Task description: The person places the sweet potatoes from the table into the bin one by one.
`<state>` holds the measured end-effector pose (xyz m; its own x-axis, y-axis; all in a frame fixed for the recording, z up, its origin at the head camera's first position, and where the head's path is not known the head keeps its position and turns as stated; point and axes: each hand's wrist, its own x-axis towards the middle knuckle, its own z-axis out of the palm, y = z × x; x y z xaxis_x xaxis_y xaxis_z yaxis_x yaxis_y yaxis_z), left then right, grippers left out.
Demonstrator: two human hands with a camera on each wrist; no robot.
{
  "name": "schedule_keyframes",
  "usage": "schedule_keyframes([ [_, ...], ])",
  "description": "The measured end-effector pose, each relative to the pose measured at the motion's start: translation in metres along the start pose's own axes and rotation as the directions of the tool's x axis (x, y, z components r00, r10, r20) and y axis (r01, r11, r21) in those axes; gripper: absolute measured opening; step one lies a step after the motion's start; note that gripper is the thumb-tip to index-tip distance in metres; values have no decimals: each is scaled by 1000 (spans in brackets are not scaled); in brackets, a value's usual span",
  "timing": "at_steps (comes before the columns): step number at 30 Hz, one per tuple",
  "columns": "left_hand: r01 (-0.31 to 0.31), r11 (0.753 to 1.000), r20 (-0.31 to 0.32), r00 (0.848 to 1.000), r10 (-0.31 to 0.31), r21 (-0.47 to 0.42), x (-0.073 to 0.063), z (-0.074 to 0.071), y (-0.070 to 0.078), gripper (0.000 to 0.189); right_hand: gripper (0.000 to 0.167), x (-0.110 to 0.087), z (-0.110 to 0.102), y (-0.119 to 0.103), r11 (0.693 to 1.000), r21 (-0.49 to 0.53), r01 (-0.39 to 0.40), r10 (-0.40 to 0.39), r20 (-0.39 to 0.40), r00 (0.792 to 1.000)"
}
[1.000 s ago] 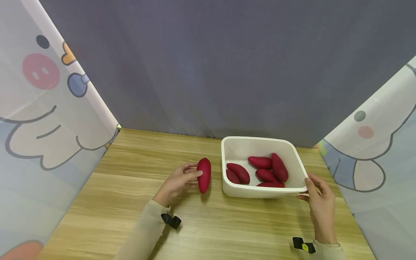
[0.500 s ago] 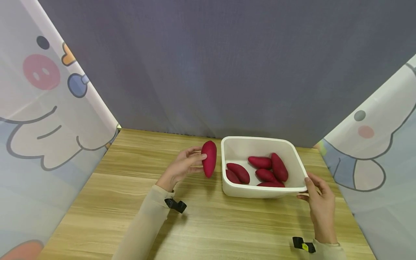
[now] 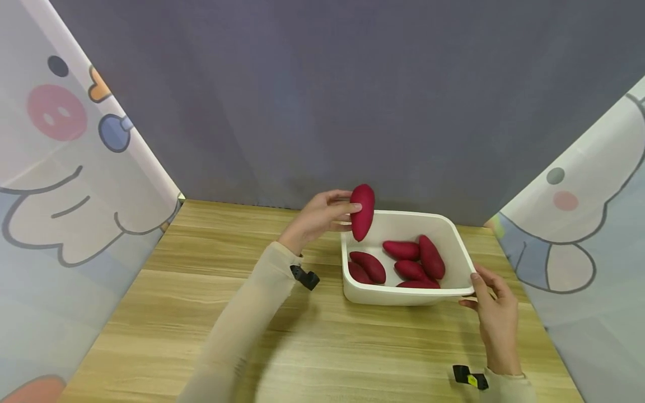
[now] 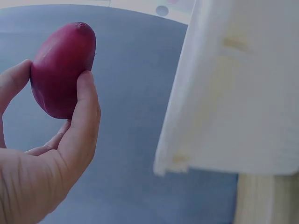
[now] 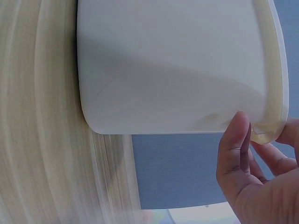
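Note:
My left hand [image 3: 319,219] pinches a dark red sweet potato [image 3: 363,212] between thumb and fingers. It is held upright above the left back part of a white plastic bin [image 3: 403,297]. The left wrist view shows the thumb and fingertips on opposite sides of the held sweet potato [image 4: 60,70], with the bin wall to its right. Several more sweet potatoes [image 3: 431,258] lie in the bin, some at the left and others towards the right. At the bin's front right corner, my right hand [image 3: 496,319] grips the rim, thumb on top and fingers below.
The bin stands on a wood-grain table [image 3: 201,313], near its back edge. A grey curtain [image 3: 322,101] rises behind the table. Printed cartoon panels [image 3: 60,168] flank it on both sides.
My left hand has carried the sweet potato up and to the right, from the table area left of the bin to over the bin. The right hand has stayed on the rim.

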<state>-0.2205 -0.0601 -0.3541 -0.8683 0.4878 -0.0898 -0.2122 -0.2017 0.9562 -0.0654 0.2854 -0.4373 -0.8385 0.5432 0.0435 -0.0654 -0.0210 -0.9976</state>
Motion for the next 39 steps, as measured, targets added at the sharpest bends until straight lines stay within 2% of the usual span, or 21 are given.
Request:
schedule_keyframes([
  [4,-3,999,29,1000,2,34,20,19,8,55,35,-1,0,0,1000,0,3,-3,4,1000],
  [8,3,999,41,999,-5,52,37,37,10,57,34,-1,1,1,1000,-5,-1,1,4,1000],
  [14,26,998,50,998,-28,51,58,60,3,57,34,-5,2,1,1000,-13,-10,10,-1,1000],
  [18,44,998,54,997,-47,50,66,71,-8,56,34,-6,4,3,1000,-4,3,-3,7,1000],
  [22,99,993,68,992,-103,64,70,75,-23,57,34,-8,5,3,1000,2,4,-4,10,1000],
  [27,168,984,70,983,-172,67,71,73,-37,58,33,-8,7,2,1000,2,8,-8,20,1000],
  [39,169,984,108,979,-174,52,71,70,-43,63,33,-8,6,3,1000,17,17,-17,19,1000],
])
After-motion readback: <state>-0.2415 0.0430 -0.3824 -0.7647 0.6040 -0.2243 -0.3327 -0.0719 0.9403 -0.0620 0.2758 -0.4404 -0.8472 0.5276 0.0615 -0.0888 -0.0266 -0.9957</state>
